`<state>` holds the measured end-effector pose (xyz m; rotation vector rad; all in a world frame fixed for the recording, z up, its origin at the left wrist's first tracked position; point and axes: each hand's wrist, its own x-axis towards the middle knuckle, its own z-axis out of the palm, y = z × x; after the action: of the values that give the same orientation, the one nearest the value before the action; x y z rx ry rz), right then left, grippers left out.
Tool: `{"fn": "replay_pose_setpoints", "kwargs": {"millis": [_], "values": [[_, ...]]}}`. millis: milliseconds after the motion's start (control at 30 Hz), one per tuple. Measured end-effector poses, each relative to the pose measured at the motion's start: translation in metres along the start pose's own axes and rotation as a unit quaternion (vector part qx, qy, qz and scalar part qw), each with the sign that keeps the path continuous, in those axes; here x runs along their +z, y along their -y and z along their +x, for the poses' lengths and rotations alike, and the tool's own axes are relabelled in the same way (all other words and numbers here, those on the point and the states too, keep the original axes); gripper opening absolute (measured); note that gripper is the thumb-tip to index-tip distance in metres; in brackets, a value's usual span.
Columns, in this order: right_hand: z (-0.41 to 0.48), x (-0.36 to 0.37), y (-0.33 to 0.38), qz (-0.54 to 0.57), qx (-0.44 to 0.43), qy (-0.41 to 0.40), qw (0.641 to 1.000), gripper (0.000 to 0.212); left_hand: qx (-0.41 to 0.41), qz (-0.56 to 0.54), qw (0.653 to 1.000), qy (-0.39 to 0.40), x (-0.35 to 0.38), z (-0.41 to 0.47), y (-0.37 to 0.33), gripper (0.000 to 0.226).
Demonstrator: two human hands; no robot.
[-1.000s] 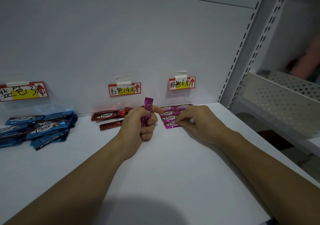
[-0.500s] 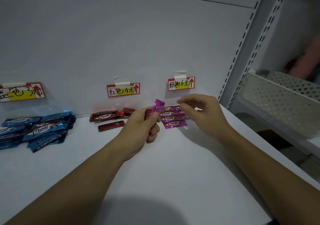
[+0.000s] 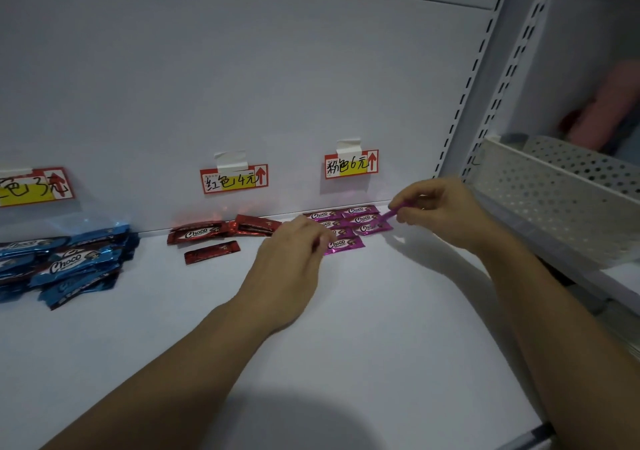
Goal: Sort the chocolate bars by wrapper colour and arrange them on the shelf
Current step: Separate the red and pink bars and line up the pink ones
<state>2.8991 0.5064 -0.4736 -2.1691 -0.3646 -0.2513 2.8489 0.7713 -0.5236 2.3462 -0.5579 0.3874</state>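
Note:
On the white shelf [image 3: 363,345] lie three groups of "Choco" bars: a blue pile [image 3: 69,262] at the left, a few red bars [image 3: 197,233] in the middle, and pink bars [image 3: 360,219] in neat rows at the right. My right hand [image 3: 446,212] pinches one pink bar [image 3: 393,212] by its end, just above the right edge of the pink rows. My left hand [image 3: 294,259] rests knuckles-up at the left edge of the pink rows, fingers curled, nothing visible in them. It hides part of the pink group.
Handwritten price labels are taped to the back wall: one for blue [image 3: 34,188], one for red [image 3: 233,178], one for pink [image 3: 350,164]. A slotted shelf upright [image 3: 485,69] bounds the right side. Beyond it stands a perforated white basket [image 3: 561,200].
The pink bar passed from my left hand to my right, which carried it to the right end of the pink rows. My left hand dropped onto the shelf beside those rows.

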Motion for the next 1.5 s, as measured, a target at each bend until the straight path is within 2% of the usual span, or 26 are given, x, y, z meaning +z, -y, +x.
{"fn": "replay_pose_setpoints", "kwargs": {"millis": [133, 333, 500, 667, 800, 967, 1133, 1500], "values": [[0.000, -0.004, -0.012, -0.052, 0.031, 0.062, 0.996, 0.027, 0.073, 0.115, 0.987, 0.089, 0.007, -0.002, -0.004, 0.034], [0.002, -0.009, -0.016, -0.136, 0.035, 0.130, 0.982, 0.031, 0.065, 0.149, 0.979, 0.121, 0.009, -0.002, -0.004, 0.036], [0.002, -0.001, -0.020, -0.132, 0.029, 0.155, 0.979, 0.014, 0.064, 0.151, 0.978, 0.132, 0.009, -0.002, -0.004, 0.039], [0.003, 0.007, -0.021, -0.150, 0.032, 0.120, 0.981, 0.012, 0.058, 0.148, 0.977, 0.141, 0.009, -0.001, -0.005, 0.040], [0.002, 0.011, -0.020, -0.159, 0.019, 0.106, 0.981, 0.022, 0.064, 0.148, 0.978, 0.136, 0.010, -0.002, -0.004, 0.038], [0.002, 0.013, -0.019, -0.171, 0.007, 0.097, 0.980, 0.025, 0.068, 0.147, 0.978, 0.135, 0.011, -0.001, -0.003, 0.038], [0.002, 0.014, -0.019, -0.181, 0.011, 0.092, 0.979, 0.018, 0.073, 0.148, 0.978, 0.131, 0.010, -0.002, -0.003, 0.037], [0.001, 0.016, -0.015, -0.190, 0.005, 0.070, 0.979, 0.016, 0.079, 0.134, 0.980, 0.125, 0.011, -0.003, 0.000, 0.036]]}}
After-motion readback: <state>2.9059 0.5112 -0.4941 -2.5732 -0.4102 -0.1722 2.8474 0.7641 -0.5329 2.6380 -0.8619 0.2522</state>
